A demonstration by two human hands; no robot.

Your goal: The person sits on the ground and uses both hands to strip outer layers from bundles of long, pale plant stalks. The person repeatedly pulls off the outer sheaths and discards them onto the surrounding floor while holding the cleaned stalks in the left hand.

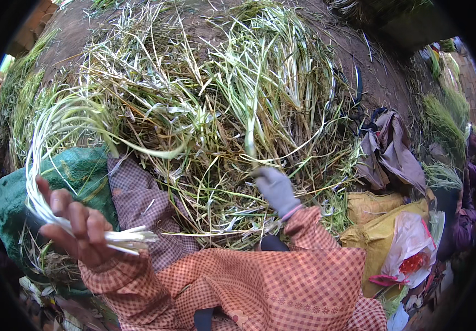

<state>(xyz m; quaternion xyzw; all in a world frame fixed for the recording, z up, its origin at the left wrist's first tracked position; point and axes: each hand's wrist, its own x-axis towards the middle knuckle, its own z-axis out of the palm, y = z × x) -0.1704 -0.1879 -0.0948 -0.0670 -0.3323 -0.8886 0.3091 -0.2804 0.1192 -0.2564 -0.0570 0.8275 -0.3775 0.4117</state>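
Observation:
My bare left hand [78, 221] grips a bundle of pale stalks [35, 165] from long-leaved green plants. Their thick white ends stick out to the right of the fist, while the leafy tops arch up and over to the right. On my right hand [277, 190] is a grey glove. Its curled fingers close at the lower end of a green-white stalk [251, 136], which is blurred there. Around and beyond that hand spreads a heap of loose plants [204, 124], fresh green ones mixed with brown, withered leaves.
A green mesh sack [72, 169] and checked purple cloth [138, 194] lie at left. At right are a greyish-purple garment [395, 149], yellow sacks [362, 240] and a white plastic bag [411, 248] with something red inside. A person in purple [465, 223] is at the far right edge.

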